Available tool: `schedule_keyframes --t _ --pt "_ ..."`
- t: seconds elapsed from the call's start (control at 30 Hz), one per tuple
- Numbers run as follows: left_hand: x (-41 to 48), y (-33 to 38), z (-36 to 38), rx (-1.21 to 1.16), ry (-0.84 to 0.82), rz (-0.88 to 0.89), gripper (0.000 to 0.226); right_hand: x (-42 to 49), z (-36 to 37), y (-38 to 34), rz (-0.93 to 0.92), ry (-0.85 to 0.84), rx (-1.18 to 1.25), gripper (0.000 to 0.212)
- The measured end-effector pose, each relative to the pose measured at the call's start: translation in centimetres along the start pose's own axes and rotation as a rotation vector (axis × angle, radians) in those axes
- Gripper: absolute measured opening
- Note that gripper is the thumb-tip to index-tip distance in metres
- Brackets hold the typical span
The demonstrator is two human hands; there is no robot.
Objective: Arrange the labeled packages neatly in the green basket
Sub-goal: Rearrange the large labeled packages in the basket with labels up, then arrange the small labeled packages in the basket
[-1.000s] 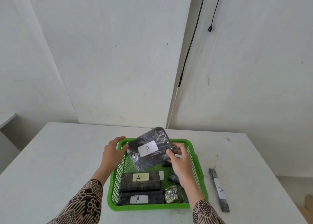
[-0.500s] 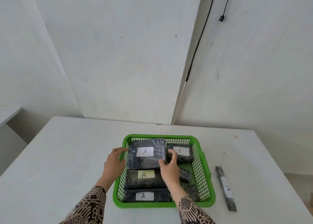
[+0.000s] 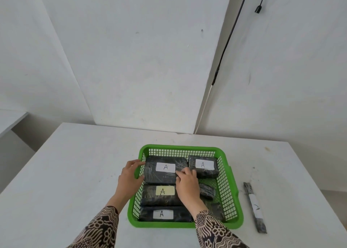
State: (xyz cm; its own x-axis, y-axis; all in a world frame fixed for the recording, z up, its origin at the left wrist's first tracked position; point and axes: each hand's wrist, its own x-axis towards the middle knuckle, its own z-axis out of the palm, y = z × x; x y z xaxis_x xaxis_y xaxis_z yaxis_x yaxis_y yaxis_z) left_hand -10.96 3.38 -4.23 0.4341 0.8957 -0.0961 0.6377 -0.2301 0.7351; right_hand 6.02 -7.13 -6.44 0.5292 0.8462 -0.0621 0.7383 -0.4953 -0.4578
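The green basket (image 3: 231,189) stands on the white table and holds several black wrapped packages with "A" labels. A large package (image 3: 163,176) lies flat at the basket's far left. My left hand (image 3: 129,176) rests over the basket's left rim with its fingers on that package's left edge. My right hand (image 3: 187,184) presses on its near right corner. A smaller package (image 3: 203,166) sits at the far right. Two more lie nearer me, one with a yellow label (image 3: 159,196) and one with a white label (image 3: 163,214). Small dark packages (image 3: 206,190) lie under my right wrist.
A long thin black package (image 3: 255,207) with a white label lies on the table (image 3: 75,172) to the right of the basket. A black cable (image 3: 228,41) hangs down the wall behind. A second table's corner (image 3: 11,118) shows at the far left.
Both hands lowered the large package from above the basket down flat into its far left corner. The small package at the far right came into sight.
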Motion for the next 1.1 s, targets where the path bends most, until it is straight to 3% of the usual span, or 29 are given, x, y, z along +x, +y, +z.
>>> schedule_keyframes --t 0.13,0.3,0.43,0.63,0.8,0.93,1.0,1.1 --pt "0.0 -0.4 -0.1 -0.015 -0.013 0.002 0.045 0.2 0.1 0.2 -0.026 -0.030 -0.024 0.034" --pt "-0.1 -0.5 0.0 -0.016 -0.010 -0.001 0.046 1.3 -2.1 1.3 0.106 -0.192 0.271 0.030" --pt "-0.3 -0.6 0.1 0.004 -0.022 0.008 0.048 1.0 -3.3 3.0 0.200 -0.099 0.340 0.020" --pt "-1.0 -0.6 0.8 0.124 -0.028 0.010 0.058 -1.0 -4.5 6.6 0.314 0.034 0.278 0.022" --pt "-1.5 0.4 2.0 0.240 0.034 -0.055 0.064 -2.7 -4.2 8.4 0.359 -0.173 0.158 0.052" --pt "-2.0 3.0 2.9 0.361 0.078 -0.074 0.064 -3.0 -4.6 8.6 0.375 -0.233 0.115 0.063" --pt "-2.2 4.1 3.3 0.334 0.050 -0.009 0.061 -3.1 -5.3 8.3 0.339 -0.240 0.126 0.055" --pt "-2.2 6.2 3.6 0.113 -0.119 0.105 0.057 -3.2 -7.2 7.2 0.287 -0.177 0.403 0.024"
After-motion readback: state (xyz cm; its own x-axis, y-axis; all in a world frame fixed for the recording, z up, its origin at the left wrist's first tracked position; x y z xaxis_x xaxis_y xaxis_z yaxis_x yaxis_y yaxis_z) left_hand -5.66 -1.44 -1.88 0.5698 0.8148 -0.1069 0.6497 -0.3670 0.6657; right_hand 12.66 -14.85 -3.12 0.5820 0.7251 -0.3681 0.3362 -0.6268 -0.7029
